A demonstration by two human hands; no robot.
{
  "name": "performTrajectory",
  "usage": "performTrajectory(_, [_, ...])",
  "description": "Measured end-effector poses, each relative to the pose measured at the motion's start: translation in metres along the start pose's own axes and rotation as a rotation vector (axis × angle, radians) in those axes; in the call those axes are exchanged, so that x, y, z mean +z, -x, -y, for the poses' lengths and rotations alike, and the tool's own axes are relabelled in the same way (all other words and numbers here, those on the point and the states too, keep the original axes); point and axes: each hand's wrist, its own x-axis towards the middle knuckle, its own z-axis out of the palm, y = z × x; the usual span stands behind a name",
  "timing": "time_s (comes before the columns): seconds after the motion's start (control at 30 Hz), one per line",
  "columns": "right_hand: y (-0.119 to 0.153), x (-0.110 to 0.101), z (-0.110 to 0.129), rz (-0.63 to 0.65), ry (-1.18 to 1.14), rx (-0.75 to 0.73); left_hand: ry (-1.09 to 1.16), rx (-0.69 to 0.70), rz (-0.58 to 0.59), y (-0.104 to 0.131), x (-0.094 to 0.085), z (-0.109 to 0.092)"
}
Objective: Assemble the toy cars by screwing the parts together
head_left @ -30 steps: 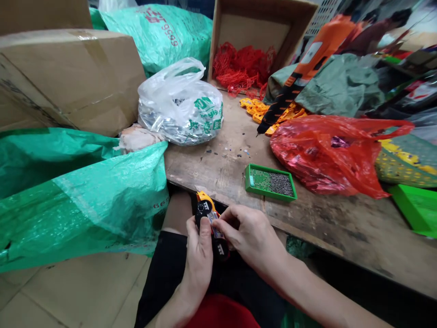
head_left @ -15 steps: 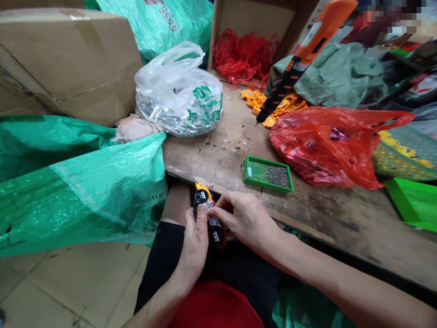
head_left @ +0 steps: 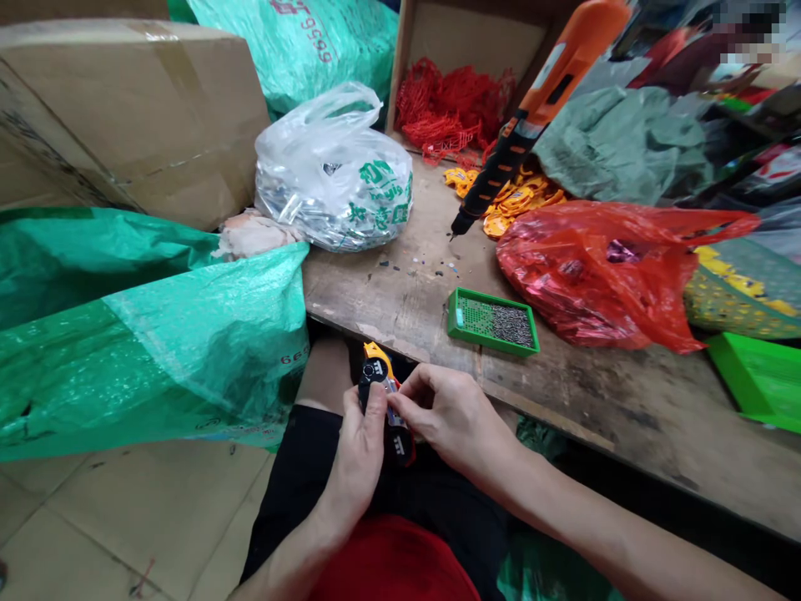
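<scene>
My left hand [head_left: 358, 442] is wrapped round a small yellow, black and red plastic assembly [head_left: 375, 367], its thumb lying along the top. Two round black parts with white marks show at the ends of the assembly. Fingers and thumb of my right hand [head_left: 447, 409] are pinched together over its middle. Whatever is in that pinch is hidden or too small to make out. The assembly is above my lap, just in front of the table edge.
An orange and black electric screwdriver [head_left: 510, 154] hangs tip down over the wooden table [head_left: 400, 292]. A green tray [head_left: 460, 334] of screws stands near the edge. Around lie a clear bag [head_left: 325, 167], a red bag [head_left: 576, 284], orange plastic parts [head_left: 526, 196] and a green sack [head_left: 188, 342].
The hanging screwdriver has swung a little to the left and down. My view has shifted slightly. Both hands keep nearly the same hold on the assembly.
</scene>
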Motion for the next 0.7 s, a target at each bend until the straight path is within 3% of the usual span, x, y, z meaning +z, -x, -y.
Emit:
performTrajectory(0.37, [0.003, 0.004, -0.004, -0.054, 0.012, -0.014, 0.019, 0.001, -0.007, -0.001, -0.001, 0.004])
performTrajectory(0.7, [0.01, 0.014, -0.016, -0.154, 0.144, -0.174, 0.037, 0.015, 0.034, 0.001, -0.003, -0.004])
